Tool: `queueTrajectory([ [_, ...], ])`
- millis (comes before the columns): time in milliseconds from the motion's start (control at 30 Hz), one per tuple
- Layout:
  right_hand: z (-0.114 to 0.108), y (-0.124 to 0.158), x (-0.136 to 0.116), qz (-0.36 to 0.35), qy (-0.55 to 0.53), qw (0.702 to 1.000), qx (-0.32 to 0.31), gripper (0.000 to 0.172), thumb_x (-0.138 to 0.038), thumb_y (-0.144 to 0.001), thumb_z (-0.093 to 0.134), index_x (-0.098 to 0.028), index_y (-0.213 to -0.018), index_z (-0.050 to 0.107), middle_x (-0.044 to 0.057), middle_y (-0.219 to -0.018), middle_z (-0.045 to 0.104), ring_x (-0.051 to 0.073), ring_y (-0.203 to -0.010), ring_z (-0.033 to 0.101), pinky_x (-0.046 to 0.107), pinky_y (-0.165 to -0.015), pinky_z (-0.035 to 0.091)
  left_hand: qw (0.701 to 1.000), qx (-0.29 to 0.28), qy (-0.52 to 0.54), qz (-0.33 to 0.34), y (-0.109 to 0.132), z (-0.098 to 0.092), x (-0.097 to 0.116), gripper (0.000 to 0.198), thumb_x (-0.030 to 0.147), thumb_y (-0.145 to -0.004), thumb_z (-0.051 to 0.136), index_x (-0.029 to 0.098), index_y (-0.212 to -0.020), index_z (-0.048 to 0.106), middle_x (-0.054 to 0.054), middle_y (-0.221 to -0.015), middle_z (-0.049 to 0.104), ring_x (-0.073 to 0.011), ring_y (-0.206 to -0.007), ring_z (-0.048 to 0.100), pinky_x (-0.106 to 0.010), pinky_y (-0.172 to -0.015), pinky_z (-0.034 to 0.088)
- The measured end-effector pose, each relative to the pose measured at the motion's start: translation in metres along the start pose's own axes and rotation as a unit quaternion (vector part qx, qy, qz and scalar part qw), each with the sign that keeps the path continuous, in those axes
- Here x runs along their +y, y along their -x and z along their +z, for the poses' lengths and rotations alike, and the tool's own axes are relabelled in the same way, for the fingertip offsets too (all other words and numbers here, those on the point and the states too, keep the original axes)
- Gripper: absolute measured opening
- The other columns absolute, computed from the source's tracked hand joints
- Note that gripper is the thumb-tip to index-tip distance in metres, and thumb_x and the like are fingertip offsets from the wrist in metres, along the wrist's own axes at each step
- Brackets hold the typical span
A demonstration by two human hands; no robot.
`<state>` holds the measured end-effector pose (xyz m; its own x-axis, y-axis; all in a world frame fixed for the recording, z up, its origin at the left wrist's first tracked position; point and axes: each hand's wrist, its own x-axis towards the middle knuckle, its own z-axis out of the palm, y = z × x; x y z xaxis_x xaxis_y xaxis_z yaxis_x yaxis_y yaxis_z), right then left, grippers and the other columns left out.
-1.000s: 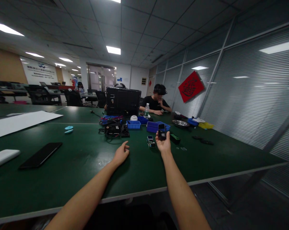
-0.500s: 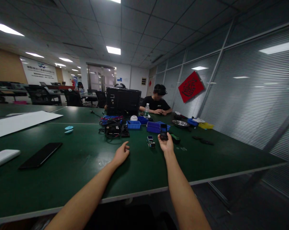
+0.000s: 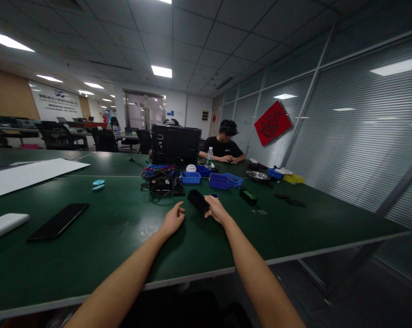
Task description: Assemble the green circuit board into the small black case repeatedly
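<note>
My right hand (image 3: 215, 209) is closed round one end of a black rectangular case (image 3: 197, 200), held tilted just above the table. My left hand (image 3: 173, 219) rests on the green tabletop to the left of the case, fingers apart and holding nothing. Behind my right hand, only the top of a small circuit-board device (image 3: 214, 196) shows. A black box with a green top (image 3: 248, 197) lies to the right of that hand.
Blue trays (image 3: 191, 178), a baseball (image 3: 191, 168) and a black power unit with cables (image 3: 160, 186) sit farther back. A monitor (image 3: 176, 143) stands behind them. At left lie a black phone-like slab (image 3: 58, 222) and light-blue pieces (image 3: 98, 184). Another person (image 3: 222, 148) sits across the table.
My right hand has moved left with the black case, toward my left hand, and the case has turned. The circuit-board device is now mostly covered. My left hand has stayed put.
</note>
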<state>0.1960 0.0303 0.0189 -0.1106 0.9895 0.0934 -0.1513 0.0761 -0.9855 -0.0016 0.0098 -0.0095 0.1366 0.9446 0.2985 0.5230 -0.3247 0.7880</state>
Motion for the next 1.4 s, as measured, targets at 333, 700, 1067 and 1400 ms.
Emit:
queueTrajectory([
  [333, 0.001, 0.003, -0.001, 0.014, 0.480, 0.866, 0.141, 0.025, -0.025, -0.085, 0.032, -0.020, -0.095, 0.055, 0.004, -0.081, 0.061, 0.012, -0.054, 0.060, 0.023, -0.054, 0.044, 1.000, 0.000, -0.004, -0.002, 0.001, 0.000, 0.002, 0.053, 0.012, -0.069, 0.046, 0.014, -0.122, 0.042, -0.004, -0.095, 0.062, -0.0105, -0.074, 0.056, -0.023, -0.075, 0.043],
  [700, -0.012, 0.015, -0.021, -0.019, 0.656, 0.702, 0.276, 0.033, -0.042, -0.083, 0.038, -0.020, -0.103, 0.053, 0.011, -0.105, 0.054, 0.022, -0.099, 0.048, 0.029, -0.074, 0.039, 1.000, -0.001, 0.004, 0.003, 0.000, 0.000, -0.003, 0.051, 0.014, -0.070, 0.046, 0.016, -0.121, 0.044, -0.004, -0.095, 0.062, -0.0108, -0.077, 0.056, -0.024, -0.076, 0.043],
  [1067, -0.041, -0.003, -0.011, 0.097, 0.561, 0.785, 0.243, 0.036, -0.039, -0.079, 0.045, -0.017, -0.106, 0.051, 0.013, -0.102, 0.056, 0.025, -0.094, 0.055, 0.033, -0.074, 0.042, 1.000, -0.001, -0.007, 0.013, 0.000, 0.000, -0.003, 0.049, 0.013, -0.070, 0.047, 0.016, -0.119, 0.046, -0.004, -0.094, 0.063, -0.0105, -0.077, 0.057, -0.023, -0.076, 0.043],
  [1400, -0.058, -0.001, -0.009, 0.073, 0.607, 0.732, 0.301, 0.051, -0.051, -0.077, 0.044, -0.014, -0.110, 0.052, 0.017, -0.108, 0.052, 0.031, -0.103, 0.048, 0.038, -0.079, 0.039, 1.000, -0.002, 0.002, 0.017, 0.000, 0.001, -0.004, 0.049, 0.012, -0.070, 0.047, 0.015, -0.118, 0.046, -0.004, -0.093, 0.062, -0.0110, -0.078, 0.057, -0.023, -0.077, 0.044],
])
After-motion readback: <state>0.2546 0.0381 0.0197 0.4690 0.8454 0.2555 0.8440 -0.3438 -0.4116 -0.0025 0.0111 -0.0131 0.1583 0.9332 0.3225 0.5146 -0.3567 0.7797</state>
